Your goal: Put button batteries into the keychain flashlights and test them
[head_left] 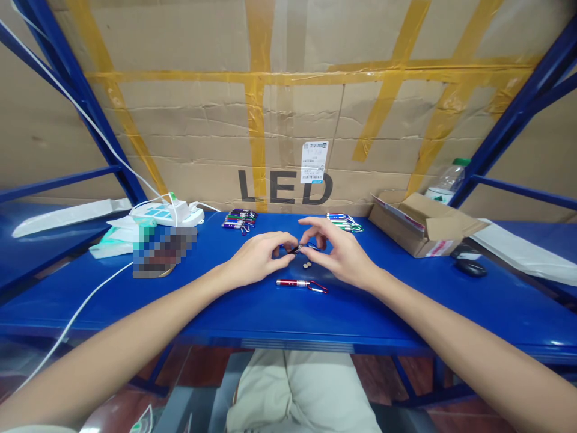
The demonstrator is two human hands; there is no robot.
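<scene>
My left hand [261, 255] is closed around a small dark penlight [295, 249], much of it hidden by the fingers. At its silvery end, my right hand [340, 249] pinches with thumb and a finger, the index finger raised. A blue carabiner clip [313, 246] shows partly behind the right fingers; whether it is joined to the penlight I cannot tell. Just below the hands lie a few small button cells [307, 265]. Nearer me, a red penlight [292, 283] with a red carabiner [318, 288] lies flat on the blue table [252, 313].
Several penlights with clips [238, 220] lie back left, and another group [345, 222] back right. An open carton [417, 225], a black mouse [470, 267] and a plastic bottle [448, 180] stand right. A power strip [166, 211] sits left. A large cardboard box [202, 132] walls the back.
</scene>
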